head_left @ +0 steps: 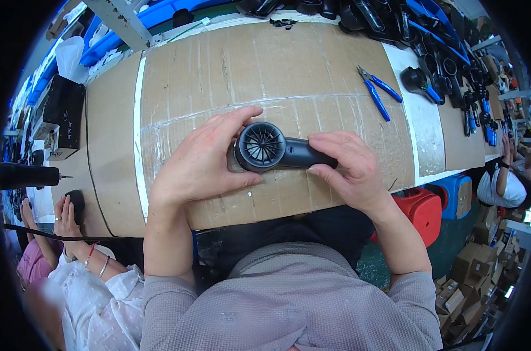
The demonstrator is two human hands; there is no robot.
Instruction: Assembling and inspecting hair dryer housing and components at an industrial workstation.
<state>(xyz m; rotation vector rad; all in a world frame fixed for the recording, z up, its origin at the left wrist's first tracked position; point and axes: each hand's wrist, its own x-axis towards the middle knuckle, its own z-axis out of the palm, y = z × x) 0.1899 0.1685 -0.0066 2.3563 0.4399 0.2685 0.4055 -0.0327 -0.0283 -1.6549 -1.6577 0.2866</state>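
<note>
Black handheld fan (289, 152) is held above the cardboard-covered counter (218, 64), near its front edge. The right hand (354, 165) pinches the handle; the left hand (201, 157) curves around the round head, its grip partly hidden and impossible to tell. Blue-handled pliers (373, 93) lie toward the right edge.

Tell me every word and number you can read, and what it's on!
Black box: pale marks, too small to read.
Grey shirt: faint chest emblem, too blurred to read.
Black handheld gadget with a round grille: no words I can make out.
</note>
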